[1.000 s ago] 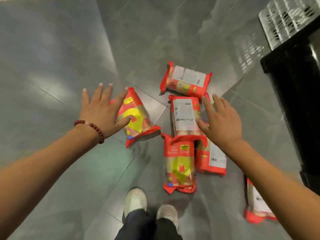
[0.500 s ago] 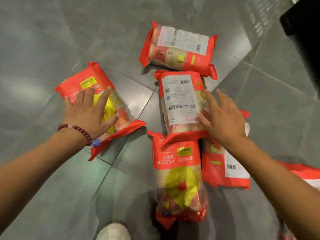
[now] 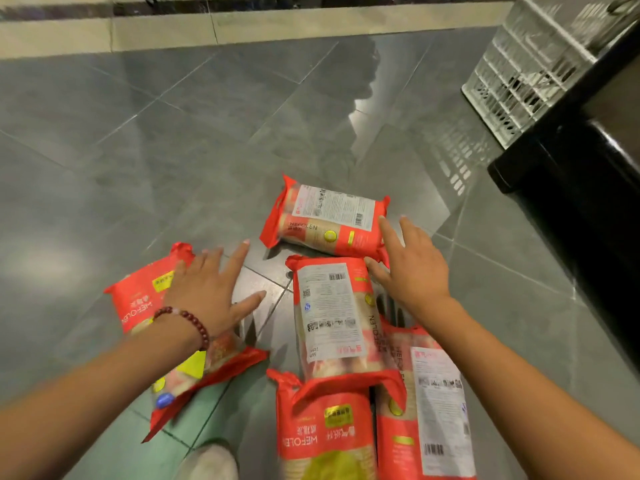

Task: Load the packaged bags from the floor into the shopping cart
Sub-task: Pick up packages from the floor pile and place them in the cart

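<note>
Several red packaged bags lie on the grey tiled floor. The far bag [image 3: 325,220] lies crosswise, label up. A middle bag [image 3: 334,317] lies lengthwise below it, overlapping a front bag [image 3: 325,434] and a right bag [image 3: 433,410]. A left bag [image 3: 145,299] lies apart. My left hand [image 3: 207,292], fingers spread, hovers over the left bag's upper right part; whether it touches is unclear. My right hand [image 3: 412,271] is open, its fingertips at the far bag's right end and beside the middle bag's top. The shopping cart [image 3: 519,81], a white plastic lattice, stands at the upper right.
A black base or post [image 3: 581,202] stands at the right, below the cart. A pale step or kerb [image 3: 242,29] runs along the back. My shoe [image 3: 211,462] is at the bottom edge, left of the front bag.
The view has tilted up, bringing the cart and kerb back in. My left hand slid right across the left bag. My right hand moved from the middle bag up toward the far bag.
</note>
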A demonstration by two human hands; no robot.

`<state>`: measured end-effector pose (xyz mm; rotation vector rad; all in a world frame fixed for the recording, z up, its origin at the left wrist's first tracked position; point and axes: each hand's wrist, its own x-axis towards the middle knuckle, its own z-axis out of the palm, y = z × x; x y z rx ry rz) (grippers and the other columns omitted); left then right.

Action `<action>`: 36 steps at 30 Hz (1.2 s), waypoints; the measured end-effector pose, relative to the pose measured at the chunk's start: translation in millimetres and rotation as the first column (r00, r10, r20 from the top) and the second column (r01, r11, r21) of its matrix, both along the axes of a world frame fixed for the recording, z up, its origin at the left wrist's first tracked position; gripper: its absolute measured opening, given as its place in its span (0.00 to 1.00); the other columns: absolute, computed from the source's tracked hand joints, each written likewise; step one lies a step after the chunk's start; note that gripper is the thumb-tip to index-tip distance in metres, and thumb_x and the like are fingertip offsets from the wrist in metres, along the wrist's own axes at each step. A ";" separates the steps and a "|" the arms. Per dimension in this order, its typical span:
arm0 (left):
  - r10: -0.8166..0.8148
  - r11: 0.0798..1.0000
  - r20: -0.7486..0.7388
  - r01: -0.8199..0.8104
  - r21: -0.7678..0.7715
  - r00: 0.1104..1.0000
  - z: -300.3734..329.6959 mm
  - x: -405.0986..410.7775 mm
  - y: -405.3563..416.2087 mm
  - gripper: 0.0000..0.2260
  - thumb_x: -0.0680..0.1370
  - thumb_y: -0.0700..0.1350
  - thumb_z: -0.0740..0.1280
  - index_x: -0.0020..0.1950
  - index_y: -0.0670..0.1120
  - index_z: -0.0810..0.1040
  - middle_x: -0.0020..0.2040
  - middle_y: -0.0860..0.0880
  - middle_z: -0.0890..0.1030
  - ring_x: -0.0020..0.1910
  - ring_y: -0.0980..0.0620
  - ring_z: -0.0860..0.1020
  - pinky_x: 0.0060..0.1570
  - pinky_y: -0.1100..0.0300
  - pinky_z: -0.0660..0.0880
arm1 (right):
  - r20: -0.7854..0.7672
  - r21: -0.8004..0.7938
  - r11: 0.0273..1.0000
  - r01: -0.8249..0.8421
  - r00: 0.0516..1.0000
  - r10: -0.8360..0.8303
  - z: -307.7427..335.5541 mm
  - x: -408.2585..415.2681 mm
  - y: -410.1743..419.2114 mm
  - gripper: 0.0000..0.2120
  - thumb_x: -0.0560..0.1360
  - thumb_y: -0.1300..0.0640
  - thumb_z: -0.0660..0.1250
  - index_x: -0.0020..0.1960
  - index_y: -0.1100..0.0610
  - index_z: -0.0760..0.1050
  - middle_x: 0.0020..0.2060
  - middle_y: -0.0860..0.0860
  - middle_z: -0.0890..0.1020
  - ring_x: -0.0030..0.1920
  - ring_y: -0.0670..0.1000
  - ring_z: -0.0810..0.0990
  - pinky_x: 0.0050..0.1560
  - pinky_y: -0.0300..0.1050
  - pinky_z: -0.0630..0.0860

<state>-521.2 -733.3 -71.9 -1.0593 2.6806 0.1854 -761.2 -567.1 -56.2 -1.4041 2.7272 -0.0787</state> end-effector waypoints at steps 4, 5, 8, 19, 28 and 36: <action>0.063 0.978 -0.018 -0.058 0.201 0.998 -42.9 -26.6 18.0 0.47 0.60 0.76 0.37 0.76 0.55 0.41 0.72 0.40 0.63 0.69 0.42 0.67 0.64 0.51 0.66 | -0.030 0.088 0.996 -0.003 1.000 0.006 -28.0 -26.1 -22.7 0.35 0.76 0.41 0.62 0.76 0.54 0.56 0.74 0.61 0.62 0.69 0.62 0.65 0.61 0.57 0.69; 0.077 0.964 -0.023 -0.069 0.256 0.997 -53.3 -33.7 20.6 0.47 0.61 0.77 0.40 0.75 0.55 0.40 0.72 0.40 0.63 0.68 0.42 0.67 0.64 0.51 0.67 | -0.036 0.095 0.995 -0.004 0.999 0.008 -38.2 -33.7 -30.9 0.35 0.76 0.40 0.62 0.77 0.54 0.55 0.74 0.60 0.61 0.70 0.61 0.64 0.61 0.57 0.69; 0.095 0.922 -0.047 -0.070 0.380 0.994 -78.8 -55.9 25.3 0.43 0.68 0.74 0.52 0.75 0.58 0.38 0.68 0.41 0.68 0.64 0.42 0.70 0.61 0.51 0.69 | -0.039 0.108 0.994 -0.018 0.999 0.023 -66.3 -55.1 -56.8 0.36 0.75 0.40 0.61 0.77 0.53 0.55 0.74 0.60 0.60 0.72 0.62 0.62 0.66 0.58 0.67; 0.804 0.234 -0.146 -0.080 0.969 0.577 -134.9 -97.8 73.8 0.54 0.62 0.49 0.78 0.70 0.71 0.40 0.64 0.60 0.74 0.55 0.63 0.78 0.59 0.57 0.74 | 0.238 0.392 0.901 -0.185 0.967 0.095 -121.7 -125.8 -146.6 0.41 0.72 0.30 0.58 0.76 0.39 0.41 0.77 0.58 0.54 0.77 0.58 0.53 0.73 0.65 0.46; 0.948 0.226 -0.196 -0.095 0.970 0.249 -129.2 -46.8 40.4 0.46 0.63 0.38 0.75 0.67 0.73 0.57 0.55 0.65 0.80 0.54 0.62 0.79 0.49 0.64 0.77 | 0.697 0.247 0.960 -0.130 0.713 -0.082 -129.4 -145.2 -146.5 0.48 0.59 0.38 0.76 0.72 0.30 0.52 0.65 0.43 0.73 0.65 0.49 0.73 0.69 0.47 0.67; 0.896 0.439 -0.416 -0.167 0.883 0.154 -96.5 -42.6 -17.0 0.48 0.66 0.37 0.76 0.73 0.63 0.50 0.66 0.60 0.71 0.57 0.69 0.74 0.61 0.61 0.72 | 0.757 -0.140 0.986 0.087 0.651 0.050 -123.7 -103.0 -118.5 0.25 0.72 0.52 0.73 0.65 0.37 0.69 0.50 0.32 0.80 0.49 0.34 0.79 0.60 0.47 0.75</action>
